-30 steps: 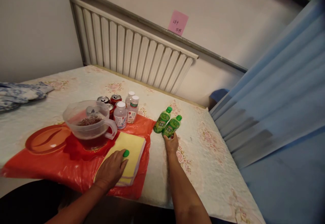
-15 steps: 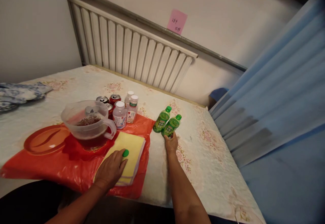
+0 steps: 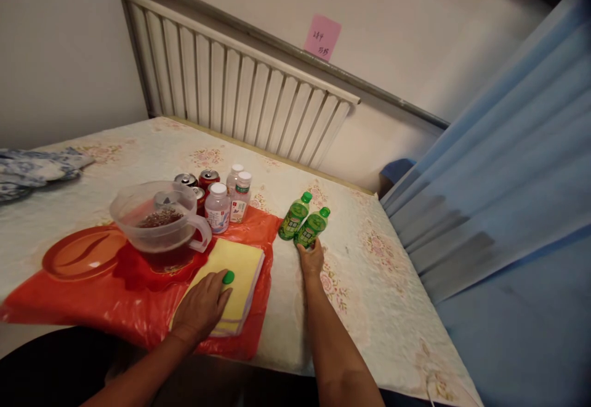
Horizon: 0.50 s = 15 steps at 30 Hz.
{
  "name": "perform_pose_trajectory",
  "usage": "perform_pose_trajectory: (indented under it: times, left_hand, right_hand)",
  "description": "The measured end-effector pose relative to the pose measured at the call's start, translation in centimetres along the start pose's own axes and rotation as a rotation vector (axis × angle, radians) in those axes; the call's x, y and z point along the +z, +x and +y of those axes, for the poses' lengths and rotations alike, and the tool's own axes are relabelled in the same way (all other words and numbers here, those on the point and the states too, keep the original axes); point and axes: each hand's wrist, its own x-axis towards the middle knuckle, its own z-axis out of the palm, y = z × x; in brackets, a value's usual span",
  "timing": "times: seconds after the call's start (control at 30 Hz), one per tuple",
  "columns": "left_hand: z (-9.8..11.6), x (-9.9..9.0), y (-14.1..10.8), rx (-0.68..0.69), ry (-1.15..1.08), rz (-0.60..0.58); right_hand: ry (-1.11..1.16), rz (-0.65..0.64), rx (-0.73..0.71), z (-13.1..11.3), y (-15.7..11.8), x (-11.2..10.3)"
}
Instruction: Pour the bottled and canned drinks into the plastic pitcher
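Note:
My left hand (image 3: 201, 305) rests over a folded yellow cloth (image 3: 237, 258), its fingers closed on a small green bottle cap (image 3: 228, 277) at the fingertips. Farther right, my right hand (image 3: 312, 259) is wrapped round the lower part of a green drink bottle (image 3: 313, 227), which stands upright with its green cap on. Just left of it stands a second green bottle (image 3: 294, 216), also capped and close beside the first. Under the cloth lies a red plastic sheet (image 3: 115, 308).
A clear plastic pitcher (image 3: 124, 219) with dark liquid stands on the red sheet's left side. Behind it are several soda cans (image 3: 209, 177) and white-capped bottles (image 3: 217, 210). A patterned cloth (image 3: 41, 170) lies far left. A radiator (image 3: 244, 90) and blue curtain (image 3: 503, 167) border the table.

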Motion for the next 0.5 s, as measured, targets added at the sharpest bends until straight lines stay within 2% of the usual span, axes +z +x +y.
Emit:
perform_pose_trajectory:
  times: [0.5]
  left_hand:
    - [0.07,-0.08,0.06,-0.004,-0.022,0.021]
  right_hand:
    - [-0.023,-0.01,0.014,-0.01,0.01,-0.09]
